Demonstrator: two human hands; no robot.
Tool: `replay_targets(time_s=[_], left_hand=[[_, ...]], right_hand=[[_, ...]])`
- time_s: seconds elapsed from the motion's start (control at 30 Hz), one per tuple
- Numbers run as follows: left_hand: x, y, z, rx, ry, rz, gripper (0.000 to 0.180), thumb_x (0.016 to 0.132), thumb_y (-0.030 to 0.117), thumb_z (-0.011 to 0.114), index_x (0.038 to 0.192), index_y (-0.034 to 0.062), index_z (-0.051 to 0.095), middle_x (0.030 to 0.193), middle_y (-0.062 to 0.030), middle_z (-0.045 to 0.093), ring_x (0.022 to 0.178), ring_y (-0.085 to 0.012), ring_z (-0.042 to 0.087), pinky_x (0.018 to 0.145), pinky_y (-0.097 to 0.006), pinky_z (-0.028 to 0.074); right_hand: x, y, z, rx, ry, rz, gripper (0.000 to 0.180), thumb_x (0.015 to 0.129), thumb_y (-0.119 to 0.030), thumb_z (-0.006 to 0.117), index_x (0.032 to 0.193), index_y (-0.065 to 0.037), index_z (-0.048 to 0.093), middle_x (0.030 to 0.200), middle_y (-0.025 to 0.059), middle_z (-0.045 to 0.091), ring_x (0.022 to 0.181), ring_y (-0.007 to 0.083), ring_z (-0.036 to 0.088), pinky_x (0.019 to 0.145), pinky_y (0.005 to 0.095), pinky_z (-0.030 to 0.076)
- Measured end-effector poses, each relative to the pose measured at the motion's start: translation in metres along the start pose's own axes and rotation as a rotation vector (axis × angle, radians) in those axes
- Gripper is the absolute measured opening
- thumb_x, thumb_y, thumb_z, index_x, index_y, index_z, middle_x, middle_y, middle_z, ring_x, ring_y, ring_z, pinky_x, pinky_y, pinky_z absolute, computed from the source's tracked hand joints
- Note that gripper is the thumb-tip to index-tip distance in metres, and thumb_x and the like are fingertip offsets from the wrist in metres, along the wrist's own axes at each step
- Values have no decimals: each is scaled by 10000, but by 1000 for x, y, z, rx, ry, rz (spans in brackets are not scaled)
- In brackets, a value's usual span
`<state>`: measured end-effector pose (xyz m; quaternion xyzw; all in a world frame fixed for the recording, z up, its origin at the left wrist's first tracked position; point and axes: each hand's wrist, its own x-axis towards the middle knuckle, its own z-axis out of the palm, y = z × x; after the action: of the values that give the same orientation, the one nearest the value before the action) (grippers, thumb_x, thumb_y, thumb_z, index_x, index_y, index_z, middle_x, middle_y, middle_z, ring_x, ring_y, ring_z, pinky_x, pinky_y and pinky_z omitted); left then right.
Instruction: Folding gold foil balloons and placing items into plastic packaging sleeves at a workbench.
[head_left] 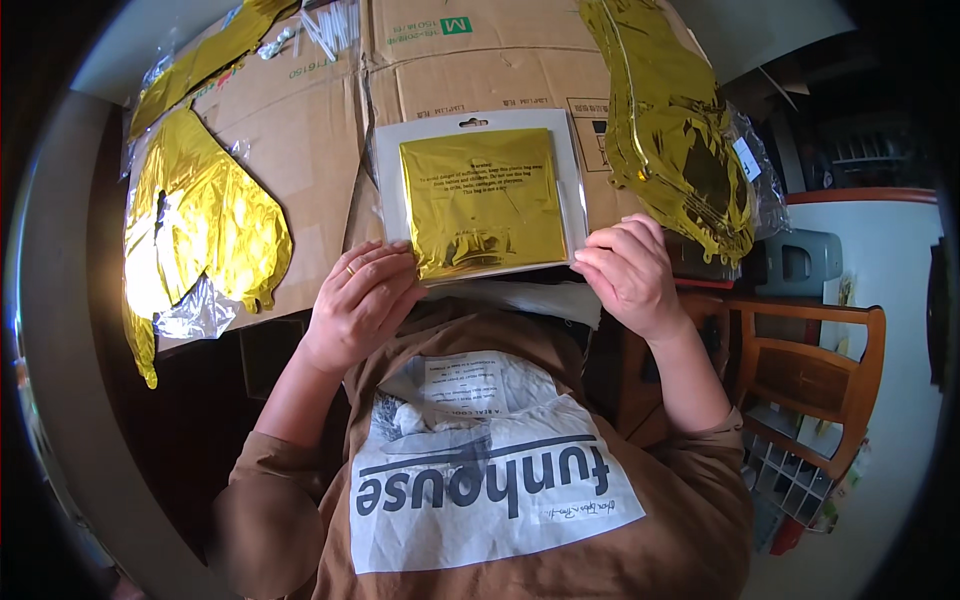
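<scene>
A flat clear packet (478, 195) with a folded gold foil balloon inside lies on brown cardboard (300, 160) in front of me. My left hand (362, 300) grips the packet's lower left corner, a ring on one finger. My right hand (632, 272) pinches its lower right corner. Both hands hold it at the near edge of the cardboard, above my brown shirt.
Loose gold foil balloons lie at the left (195, 225) and in a heap at the upper right (680, 130). White straws (335, 25) lie at the far edge. A wooden chair (810, 370) and a grey stool (800, 262) stand at the right.
</scene>
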<state>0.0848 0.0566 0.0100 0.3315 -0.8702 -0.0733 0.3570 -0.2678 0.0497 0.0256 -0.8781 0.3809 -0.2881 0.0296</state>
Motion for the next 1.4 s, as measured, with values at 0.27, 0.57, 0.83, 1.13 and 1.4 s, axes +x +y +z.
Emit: replay_targets(time_s=[0.27, 0.57, 0.83, 1.13, 1.4], left_hand=[[0, 3, -5, 112, -14, -285, 197, 746, 106, 859, 775, 82, 665, 1120, -66, 696, 1245, -336, 604, 1139, -577, 343], [15, 15, -10, 192, -161, -568, 219, 732, 132, 856, 774, 85, 647, 1261, -89, 618, 1391, -366, 441, 1200, -581, 192], [27, 46, 6, 281, 160, -319, 632, 724, 48, 804, 1319, 77, 592, 1378, -172, 555, 1389, -435, 421, 1178, -575, 263], [42, 33, 54, 357, -345, -68, 639, 913, 141, 522, 1542, 84, 429, 1623, -94, 394, 1513, -297, 353, 1239, -525, 231], [32, 26, 58, 331, -384, -72, 707, 910, 223, 518, 1586, 89, 358, 1652, -102, 336, 1548, -305, 277, 1247, -559, 188]], right_hand=[[20, -2, -5, 272, -149, 454, 134, 791, -96, 799, 746, -48, 682, 803, 72, 627, 793, 278, 609, 790, 391, 467], [35, -12, -8, 201, -290, 733, 244, 781, -120, 807, 901, -27, 616, 793, 102, 595, 767, 277, 606, 723, 431, 500], [14, -30, 10, 112, -64, 793, 603, 780, -112, 817, 1298, -66, 512, 884, 120, 553, 821, 287, 594, 784, 417, 504], [17, -27, -2, 227, -144, 897, 582, 818, -66, 768, 1343, -71, 517, 929, 112, 574, 896, 297, 617, 824, 427, 501], [51, -65, 51, -74, -158, 249, 801, 975, -446, 589, 1568, 20, 322, 1623, 232, 318, 1497, 415, 305, 1215, 588, 197]])
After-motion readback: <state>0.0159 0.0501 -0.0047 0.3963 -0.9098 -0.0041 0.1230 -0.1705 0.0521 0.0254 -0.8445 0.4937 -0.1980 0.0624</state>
